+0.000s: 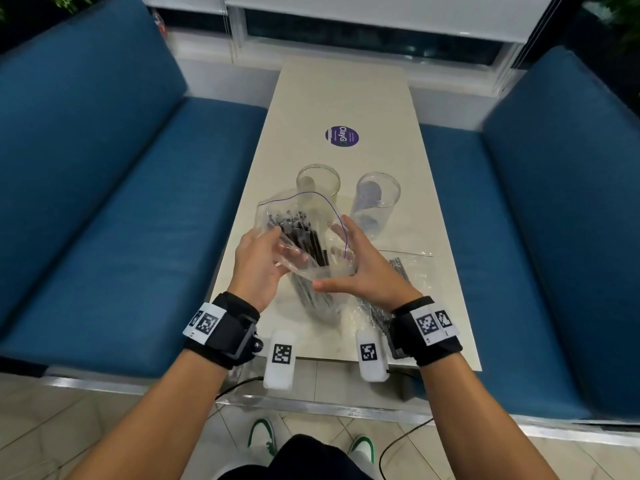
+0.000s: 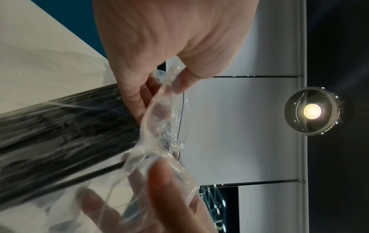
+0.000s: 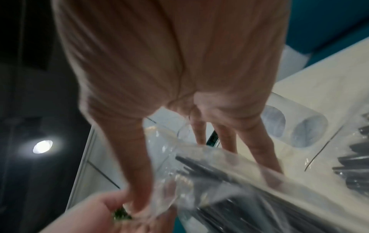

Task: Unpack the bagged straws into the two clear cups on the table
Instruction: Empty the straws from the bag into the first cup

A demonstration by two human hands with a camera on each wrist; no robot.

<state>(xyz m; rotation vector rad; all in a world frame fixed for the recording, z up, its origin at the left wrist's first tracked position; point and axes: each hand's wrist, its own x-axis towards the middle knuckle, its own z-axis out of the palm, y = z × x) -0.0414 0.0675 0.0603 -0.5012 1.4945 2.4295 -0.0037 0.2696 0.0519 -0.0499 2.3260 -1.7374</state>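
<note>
I am at the opening step: the clear zip bag (image 1: 304,237) of black straws (image 1: 301,237) is up off the table (image 1: 346,98), held above its near half with the mouth tilted away from me toward the two clear cups.

My left hand (image 1: 258,263) pinches the left side of the bag's mouth, thumb and curled fingers closed on the film; the left wrist view shows the plastic bunched between them. My right hand (image 1: 360,271) takes the other side, thumb laid across the front of the bag and fingers reaching behind it. The right wrist view is blurred, so I cannot tell how firmly those fingers press. The purple zip line curls in an open loop, so I judge the mouth is already parted.

The straws lie bundled inside, ends pointing up and away from me. Both cups stand upright and hold no straws: the left cup (image 1: 318,180) just beyond the bag's mouth, the right cup (image 1: 377,195) beside it, toward the table's right edge. A second bag of straws (image 1: 398,282) lies flat by the near right corner, under my right wrist.

Next, I think, I must free one hand, reach into the mouth and draw out a bunch while the other hand keeps the bag steady. The film is slippery and the straws loose, so a careless tilt could spill them.
</note>
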